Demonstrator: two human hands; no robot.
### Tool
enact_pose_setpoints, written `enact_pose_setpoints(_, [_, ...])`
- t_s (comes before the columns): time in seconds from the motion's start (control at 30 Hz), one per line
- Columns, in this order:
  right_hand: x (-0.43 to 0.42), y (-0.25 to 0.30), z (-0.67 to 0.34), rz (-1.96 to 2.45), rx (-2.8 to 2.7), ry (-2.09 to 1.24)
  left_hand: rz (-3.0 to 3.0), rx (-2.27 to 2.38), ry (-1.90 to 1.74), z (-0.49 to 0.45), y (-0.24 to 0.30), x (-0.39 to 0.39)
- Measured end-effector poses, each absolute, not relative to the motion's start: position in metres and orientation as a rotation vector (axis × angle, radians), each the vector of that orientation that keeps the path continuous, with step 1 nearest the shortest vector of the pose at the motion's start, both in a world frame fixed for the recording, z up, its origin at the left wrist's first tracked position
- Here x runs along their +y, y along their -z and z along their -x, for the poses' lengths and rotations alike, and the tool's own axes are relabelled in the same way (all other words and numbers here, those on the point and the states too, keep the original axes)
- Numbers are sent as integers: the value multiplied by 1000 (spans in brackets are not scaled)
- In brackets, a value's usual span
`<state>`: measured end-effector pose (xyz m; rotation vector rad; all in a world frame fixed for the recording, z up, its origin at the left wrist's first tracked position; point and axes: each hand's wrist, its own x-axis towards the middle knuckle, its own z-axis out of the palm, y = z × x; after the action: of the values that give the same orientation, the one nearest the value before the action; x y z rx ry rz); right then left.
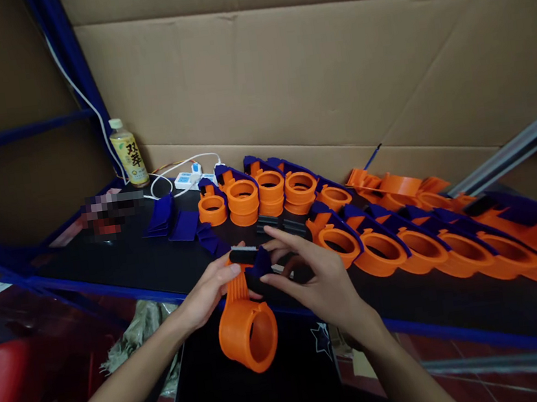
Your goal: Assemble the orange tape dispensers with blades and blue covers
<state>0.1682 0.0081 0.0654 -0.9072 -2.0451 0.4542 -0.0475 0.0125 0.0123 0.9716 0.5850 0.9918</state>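
Note:
My left hand (pixel 213 286) is closed around the upper part of an orange tape dispenser (pixel 244 341), whose round hub hangs below the fingers. A black strip with a toothed edge (pixel 244 254) sits across the dispenser's top, beside my left thumb. My right hand (pixel 316 273) pinches a small dark blue plastic flap (pixel 259 264) against that end. Behind the right fingers lie black strips (pixel 268 222) on the table. Left of them are loose blue flaps (pixel 186 224).
Several orange tape dispensers with blue flaps (pixel 243 194) stand in rows on the black table (pixel 108 253), reaching far right. More orange parts (pixel 398 185) are heaped behind. A drink bottle (pixel 129 154) and a white power strip (pixel 187 180) stand at the back left, before a cardboard wall (pixel 282 69).

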Motion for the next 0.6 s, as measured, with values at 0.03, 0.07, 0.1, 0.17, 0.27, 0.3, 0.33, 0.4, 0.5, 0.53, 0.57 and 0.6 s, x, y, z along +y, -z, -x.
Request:
enact_pose_setpoints(0.03, [5, -67, -166, 909, -2066, -416, -987, 623, -1015, 48, -15, 11])
enact_pose_setpoints(0.07, [1, -68, -163, 912, -2092, -374, -1021, 674, -1045, 49, -18, 9])
enact_pose_setpoints(0.1, [-2, -69, -160, 913, -2121, -332, -1070, 731, -1079, 49, -21, 7])
enact_pose_setpoints(0.17, [-8, -72, -154, 900, -2183, -277, -1146, 800, -1127, 48, -27, 5])
enact_pose_setpoints(0.27, [-5, -78, -147, 861, -2232, -350, -1124, 799, -1119, 47, -31, 4])
enact_pose_setpoints(0.3, [1, -80, -146, 862, -2214, -413, -1082, 796, -1110, 47, -32, 5])
enact_pose_setpoints(0.33, [10, -83, -144, 879, -2180, -471, -1034, 795, -1100, 47, -31, 5])
enact_pose_setpoints(0.4, [33, -88, -139, 932, -2114, -532, -955, 787, -1069, 49, -29, 7])
enact_pose_setpoints(0.5, [73, -97, -118, 906, -2243, -534, -926, 749, -1025, 53, -26, 8])
enact_pose_setpoints(0.53, [86, -99, -108, 859, -2330, -539, -933, 735, -1017, 54, -26, 8])
enact_pose_setpoints(0.57, [96, -101, -96, 816, -2421, -538, -946, 727, -1020, 55, -25, 8])
enact_pose_setpoints(0.6, [105, -102, -84, 784, -2506, -518, -961, 725, -1027, 55, -25, 8])
